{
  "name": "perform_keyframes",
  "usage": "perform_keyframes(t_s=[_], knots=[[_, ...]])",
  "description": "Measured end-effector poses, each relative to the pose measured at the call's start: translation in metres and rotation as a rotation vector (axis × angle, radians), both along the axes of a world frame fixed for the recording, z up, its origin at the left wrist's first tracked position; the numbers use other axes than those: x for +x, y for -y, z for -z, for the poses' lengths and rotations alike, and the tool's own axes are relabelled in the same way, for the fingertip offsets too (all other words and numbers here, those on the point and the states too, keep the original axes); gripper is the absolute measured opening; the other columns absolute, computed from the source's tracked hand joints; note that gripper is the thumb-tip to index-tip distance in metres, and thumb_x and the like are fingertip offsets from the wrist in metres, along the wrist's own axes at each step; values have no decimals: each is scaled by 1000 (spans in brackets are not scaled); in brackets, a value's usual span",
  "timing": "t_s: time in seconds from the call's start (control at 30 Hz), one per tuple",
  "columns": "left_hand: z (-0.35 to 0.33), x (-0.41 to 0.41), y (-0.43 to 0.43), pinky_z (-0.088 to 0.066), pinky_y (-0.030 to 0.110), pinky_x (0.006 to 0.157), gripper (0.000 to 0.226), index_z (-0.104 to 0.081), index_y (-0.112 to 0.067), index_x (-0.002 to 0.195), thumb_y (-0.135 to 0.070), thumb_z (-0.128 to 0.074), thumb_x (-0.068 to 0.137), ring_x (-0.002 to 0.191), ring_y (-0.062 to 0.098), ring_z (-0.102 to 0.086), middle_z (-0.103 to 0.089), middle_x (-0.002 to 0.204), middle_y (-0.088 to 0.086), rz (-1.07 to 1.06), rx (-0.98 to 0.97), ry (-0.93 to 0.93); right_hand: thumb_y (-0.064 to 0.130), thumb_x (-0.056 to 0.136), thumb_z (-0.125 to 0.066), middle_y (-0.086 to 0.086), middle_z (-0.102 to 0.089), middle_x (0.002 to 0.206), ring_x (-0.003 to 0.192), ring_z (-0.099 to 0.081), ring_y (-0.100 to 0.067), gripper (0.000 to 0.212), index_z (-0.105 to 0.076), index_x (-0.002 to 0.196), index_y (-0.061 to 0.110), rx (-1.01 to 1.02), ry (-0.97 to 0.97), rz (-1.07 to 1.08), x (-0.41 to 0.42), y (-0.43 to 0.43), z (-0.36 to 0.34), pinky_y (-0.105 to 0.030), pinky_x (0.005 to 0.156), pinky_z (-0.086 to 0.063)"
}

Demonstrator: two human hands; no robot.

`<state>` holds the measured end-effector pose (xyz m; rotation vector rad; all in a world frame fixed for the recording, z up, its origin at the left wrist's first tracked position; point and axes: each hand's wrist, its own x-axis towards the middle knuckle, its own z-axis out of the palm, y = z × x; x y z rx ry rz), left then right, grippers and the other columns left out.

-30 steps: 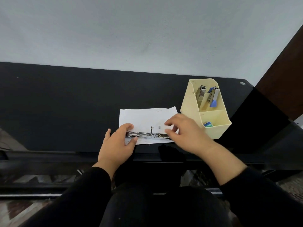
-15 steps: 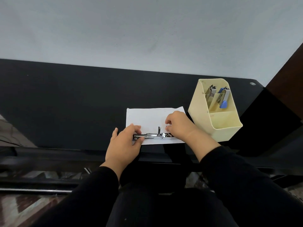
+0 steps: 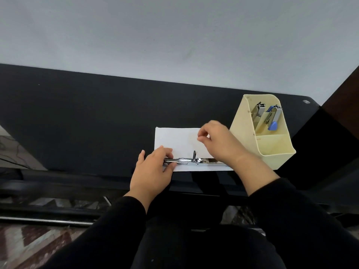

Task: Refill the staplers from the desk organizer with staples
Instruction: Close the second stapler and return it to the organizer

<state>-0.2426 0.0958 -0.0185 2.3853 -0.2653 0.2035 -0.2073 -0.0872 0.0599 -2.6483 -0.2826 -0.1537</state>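
Right hand (image 3: 221,141) has risen off the stapler (image 3: 186,160); left hand (image 3: 153,167) grips it.

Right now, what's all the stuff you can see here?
desk: one, black, against the wall
paper: one sheet, white, on the desk's near edge
open stapler: one, silver, lying along the paper's near edge
organizer: one, cream, right of the paper
cream stapler: one, cream and silver, organizer's back compartment
blue stapler: one, blue and silver, same compartment
wall: one, pale grey, behind the desk
sleeves: two, black, nearest the camera
left hand: one, gripping the open stapler's left end
right hand: one, above the paper, fingertips pinched; holding anything, cannot tell
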Motion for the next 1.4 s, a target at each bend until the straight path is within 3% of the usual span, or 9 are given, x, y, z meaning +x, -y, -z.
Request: perform_keyframes(t_s=[0.1,0.2,0.47,0.67,1.13,1.27,1.4], knots=[[-1,0,1,2,27,110,11,-42,-32,92,-32,-52,88,104,8,-54,-57,115,-15,-4,5,12,16,90,-53,4,-50,94,85,-51,-11,7,-59,85,16,55,68,-165,-17,-15,-10,-25,78,-39],[0,0,1,2,28,110,11,-43,-32,94,-31,-52,88,110,7,-50,-57,115,-15,-8,12,22,18,91,-50,-1,-52,106,99,-49,-21,10,-58,95,13,-116,55,-254,-31,-25,2,-36,88,-39],[0,0,1,1,30,111,12,-43,-31,95,-29,-53,89,115,7,-47,-57,118,-13,-12,14,32,21,95,-42,-6,-48,112,93,-51,-26,18,-53,104,10,-304,-29,-228,-34,-26,22,-36,80,-42],[2,0,1,2,33,112,11,-43,-30,97,-30,-51,90,130,4,-33,-54,126,-12,-4,19,22,20,95,-42,-7,-48,110,93,-52,-26,17,-53,102,9,-265,-83,-210,-33,-25,20,-40,81,-45],[3,0,1,1,33,112,13,-45,-27,100,-30,-52,89,126,5,-39,-53,127,-12,-6,37,30,17,91,-50,-4,-54,104,92,-54,-23,12,-60,94,10,-179,-109,-147,-29,-29,19,-39,82,-46],[2,0,1,1,32,112,13,-45,-28,99,-31,-51,89,116,6,-47,-54,124,-14,-9,41,31,17,90,-53,-2,-57,101,92,-54,-21,14,-65,93,11,-155,-121,-117,-28,-30,18,-37,83,-47],[2,1,1,1,33,112,11,-44,-29,97,-31,-51,89,124,5,-41,-52,128,-13,-3,41,23,17,88,-55,-1,-60,100,92,-55,-20,14,-67,93,12,-107,-134,-100,-27,-30,18,-37,85,-47]])
